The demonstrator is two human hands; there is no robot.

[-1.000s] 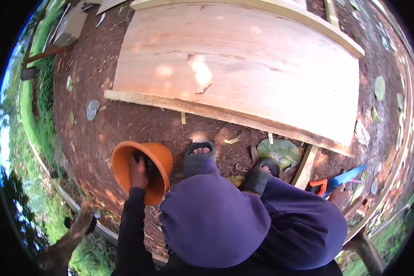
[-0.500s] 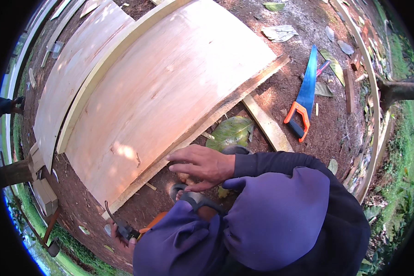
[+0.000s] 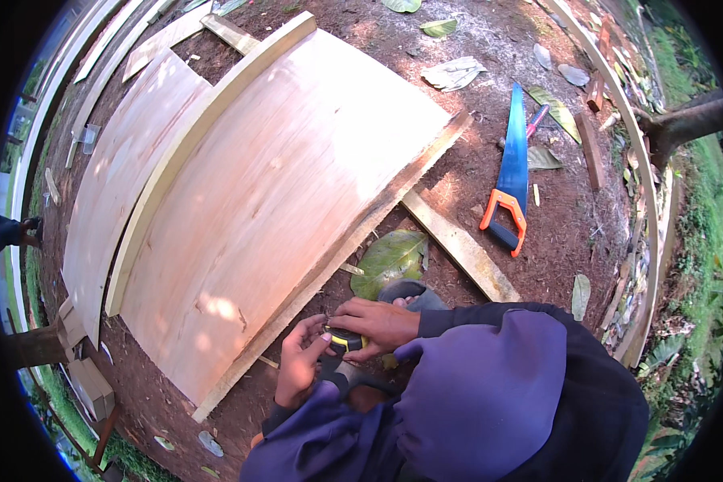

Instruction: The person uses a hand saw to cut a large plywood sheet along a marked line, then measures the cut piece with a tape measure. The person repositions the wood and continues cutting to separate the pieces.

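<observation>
Above my knees, a black and yellow tape measure (image 3: 345,341) is held between my two hands. My right hand (image 3: 381,324) wraps over it from the right, its fingers partly covering the case. My left hand (image 3: 299,361) grips its left side with bent fingers and thumb; exactly what the fingertips pinch is hidden. Just beyond the hands lies a large plywood sheet (image 3: 249,209), with a rough-edged timber strip (image 3: 329,277) along its near side and another wooden strip (image 3: 161,173) standing on edge along its far left side.
A handsaw (image 3: 512,165) with an orange and black handle lies on the soil to the right, near a wooden plank (image 3: 462,245). Large leaves (image 3: 390,261) are scattered around. A second plywood sheet (image 3: 128,153) lies farther left. Another person's leg (image 3: 12,231) shows at the left edge.
My left hand has come up from the lower left with the tape measure, meeting my right hand. My right hand has closed over the case. The whole view has shifted slightly.
</observation>
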